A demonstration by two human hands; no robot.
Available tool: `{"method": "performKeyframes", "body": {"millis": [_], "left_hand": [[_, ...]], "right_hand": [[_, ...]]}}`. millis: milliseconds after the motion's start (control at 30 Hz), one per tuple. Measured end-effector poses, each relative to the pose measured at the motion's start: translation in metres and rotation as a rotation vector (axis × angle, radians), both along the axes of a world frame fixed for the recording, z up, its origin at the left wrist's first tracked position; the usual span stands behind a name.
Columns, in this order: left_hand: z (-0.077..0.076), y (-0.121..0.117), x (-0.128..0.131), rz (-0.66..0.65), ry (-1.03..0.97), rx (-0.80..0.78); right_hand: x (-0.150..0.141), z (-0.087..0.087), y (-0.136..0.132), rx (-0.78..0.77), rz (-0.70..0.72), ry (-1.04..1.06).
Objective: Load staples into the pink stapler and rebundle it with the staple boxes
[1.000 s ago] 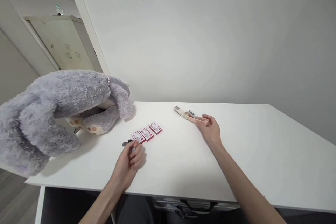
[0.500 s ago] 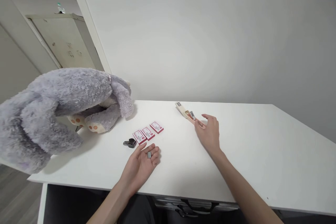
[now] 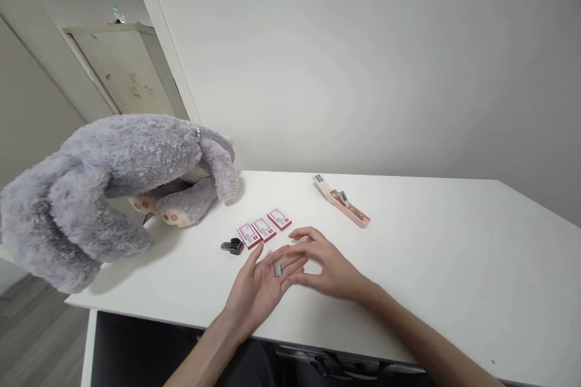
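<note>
My left hand [image 3: 261, 287] lies palm up above the table with its fingers stretched out. A small grey strip of staples [image 3: 277, 269] rests on those fingers. My right hand [image 3: 329, 266] is beside it, its fingertips close to the left fingertips. The right thumb and fingers are curved and apart, with nothing visible between them. Just beyond my left hand lie three red-and-white small boxes [image 3: 264, 229] in a slanted row. A black staple remover [image 3: 233, 246] is at their left. Farther back, an opened pink case [image 3: 353, 212] with a cream lid holds small items.
A large grey-lilac plush toy [image 3: 131, 151] slumps over the left end of the white table [image 3: 431, 254]. Behind the table rises a plain wall [image 3: 363, 72]. A pale metal cabinet [image 3: 127, 72] stands beyond the left opening. Dark drawer handles [image 3: 338, 366] show under the front edge.
My right hand has left the pink case and moved left and nearer, up to my left hand. The staples stay on the left hand. The whole view has shifted slightly.
</note>
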State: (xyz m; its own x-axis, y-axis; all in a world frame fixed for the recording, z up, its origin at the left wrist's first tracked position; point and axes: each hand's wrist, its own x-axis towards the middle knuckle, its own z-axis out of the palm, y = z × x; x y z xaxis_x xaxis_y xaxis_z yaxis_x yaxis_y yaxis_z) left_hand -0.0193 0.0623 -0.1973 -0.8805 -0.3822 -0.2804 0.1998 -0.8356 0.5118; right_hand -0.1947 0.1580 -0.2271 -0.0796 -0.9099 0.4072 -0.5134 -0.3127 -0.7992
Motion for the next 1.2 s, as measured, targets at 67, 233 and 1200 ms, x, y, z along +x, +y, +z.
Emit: {"method": "performKeyframes", "body": {"millis": [67,233,1200], "left_hand": [[-0.001,0.004,-0.004,-0.05,0.037,-0.031],[0.0,0.013,-0.013,-0.139,0.075,-0.087],[-0.007,-0.056,0.025,0.536,-0.646,-2.294]], "right_hand": [[0.001,-0.002,0.0,0.005,0.021,0.003],[0.002,-0.006,-0.001,-0.041,0.011,0.013],[-0.017,-0.003,-0.006,0.106,-0.103,-0.503]]}}
